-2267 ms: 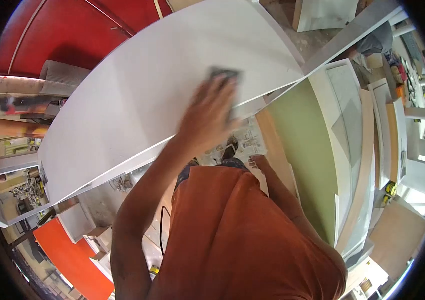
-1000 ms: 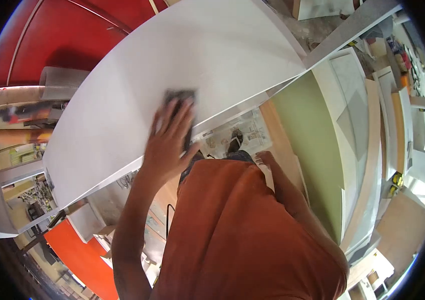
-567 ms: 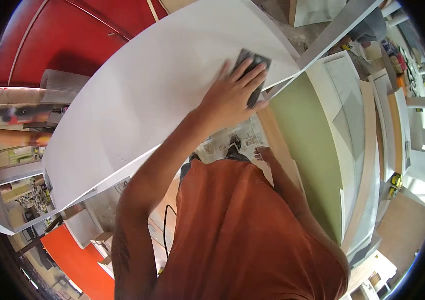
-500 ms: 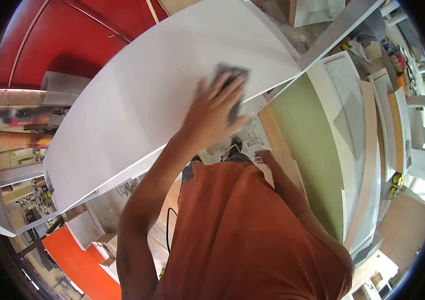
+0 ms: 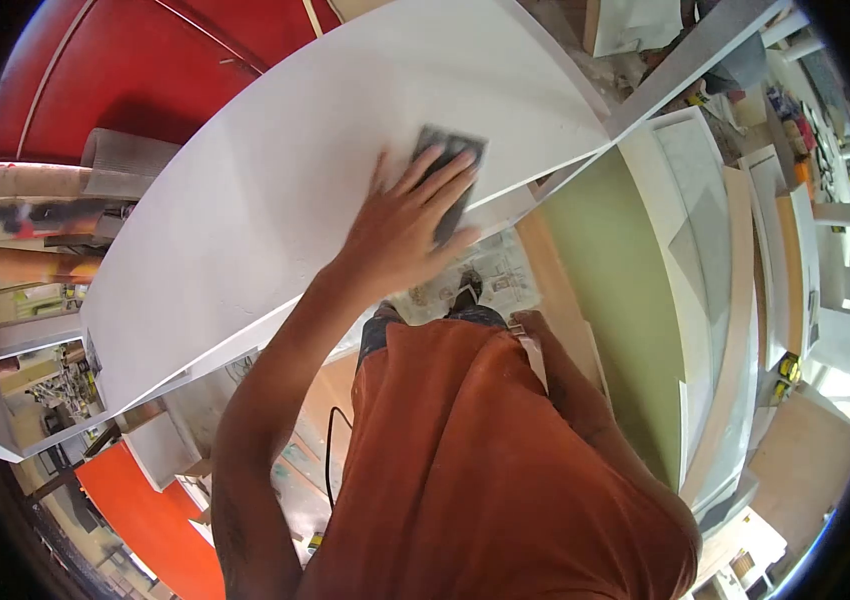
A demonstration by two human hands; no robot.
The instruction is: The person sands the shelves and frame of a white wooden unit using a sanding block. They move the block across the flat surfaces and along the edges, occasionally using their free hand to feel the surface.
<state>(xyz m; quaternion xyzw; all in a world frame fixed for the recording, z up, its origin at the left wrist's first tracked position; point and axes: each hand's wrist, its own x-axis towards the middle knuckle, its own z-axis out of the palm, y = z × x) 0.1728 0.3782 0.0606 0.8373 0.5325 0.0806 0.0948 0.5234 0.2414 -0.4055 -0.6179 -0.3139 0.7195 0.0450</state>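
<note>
My left hand [image 5: 400, 222] lies over a dark grey sanding block [image 5: 447, 138], fingers spread across its back and thumb along the near side. The block rests on a large white panel [image 5: 245, 190] with a curved far edge, close to the panel's straight near edge. Part of the block is covered by my fingers, and its underside is out of sight. My right hand [image 5: 529, 325] hangs low by my waist, touching or just beside the orange shirt. Its fingers are too small and partly covered to make out.
A pale green panel [image 5: 610, 270] and several leaning boards stand at my right. Beyond the white panel is a red surface [image 5: 135, 75]. An orange board [image 5: 150, 520] lies at lower left. A grey-white beam [image 5: 690, 75] runs under the panel. My shoe [image 5: 469, 288] shows below.
My left hand and the sanding block have slid slightly left across the white panel. My right hand has drawn in closer to my waist.
</note>
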